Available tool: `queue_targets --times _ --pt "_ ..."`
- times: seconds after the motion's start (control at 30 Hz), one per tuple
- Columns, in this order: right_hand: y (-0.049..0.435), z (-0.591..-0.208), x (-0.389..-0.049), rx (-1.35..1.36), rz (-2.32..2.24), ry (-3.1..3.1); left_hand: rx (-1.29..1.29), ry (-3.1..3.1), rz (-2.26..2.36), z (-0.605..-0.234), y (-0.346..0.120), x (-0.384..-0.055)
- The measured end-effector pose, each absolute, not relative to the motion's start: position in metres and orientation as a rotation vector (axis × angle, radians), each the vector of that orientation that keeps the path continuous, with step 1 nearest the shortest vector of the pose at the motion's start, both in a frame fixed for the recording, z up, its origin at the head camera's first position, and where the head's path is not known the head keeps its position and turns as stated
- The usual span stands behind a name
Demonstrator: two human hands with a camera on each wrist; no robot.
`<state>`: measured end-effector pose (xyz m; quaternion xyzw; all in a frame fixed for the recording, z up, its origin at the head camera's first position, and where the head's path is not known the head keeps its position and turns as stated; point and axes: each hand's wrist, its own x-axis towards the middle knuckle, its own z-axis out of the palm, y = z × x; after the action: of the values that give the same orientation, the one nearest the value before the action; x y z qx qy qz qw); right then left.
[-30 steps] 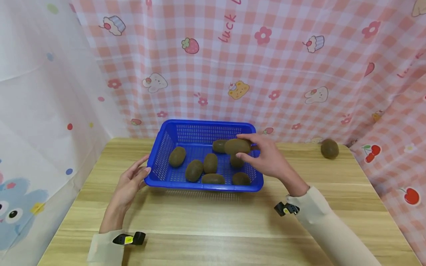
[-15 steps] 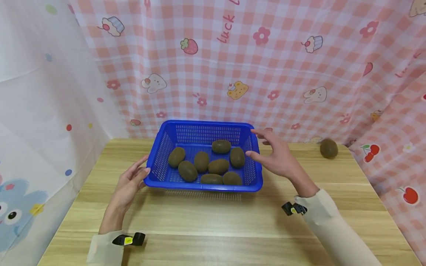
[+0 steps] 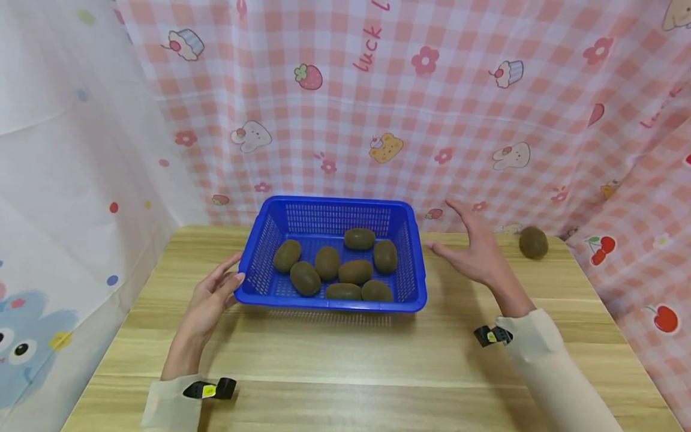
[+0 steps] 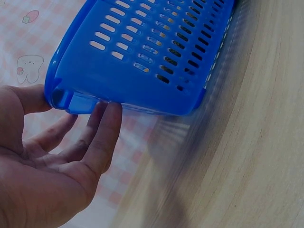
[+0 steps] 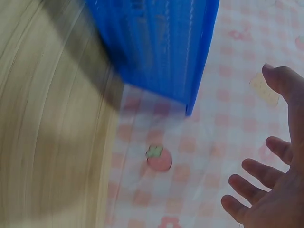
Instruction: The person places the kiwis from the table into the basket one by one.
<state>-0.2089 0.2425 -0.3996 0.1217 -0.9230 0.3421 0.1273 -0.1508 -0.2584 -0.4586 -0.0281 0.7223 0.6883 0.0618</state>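
A blue plastic basket [image 3: 330, 305] with slotted walls stands at the back middle of the table in the head view. Several brown, oval kiwis [image 3: 327, 263] lie on its floor. My left hand [image 3: 207, 305] holds the basket's left end; the left wrist view shows the thumb at the rim and fingertips against the outer wall [image 4: 109, 78]. To the right of the basket, my right hand [image 3: 477, 255] is in the air, thumb and fingers spread with nothing between them. One more kiwi [image 3: 534, 242] sits at the table's back right, beyond that hand.
The wooden table [image 3: 345, 372] extends in front of the basket. A pink checked cloth [image 3: 345, 102] hangs behind it, and a white patterned cloth [image 3: 81, 180] hangs on the left.
My right hand has let go of a kiwi inside the basket and moved out to the right, past the rim. Some kiwis in the basket have shifted. My left hand keeps its place.
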Motion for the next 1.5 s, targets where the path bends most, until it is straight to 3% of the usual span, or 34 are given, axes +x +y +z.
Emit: queue_targets --times 0.27,1.5 --pt "0.268 -0.407 -0.216 0.331 0.959 -2.611 -0.087 2.183 2.086 -0.460 -0.259 -0.151" --pt "0.380 -0.452 -0.232 -0.317 1.011 -2.712 -0.068 2.170 2.124 -0.459 -0.257 -0.150"
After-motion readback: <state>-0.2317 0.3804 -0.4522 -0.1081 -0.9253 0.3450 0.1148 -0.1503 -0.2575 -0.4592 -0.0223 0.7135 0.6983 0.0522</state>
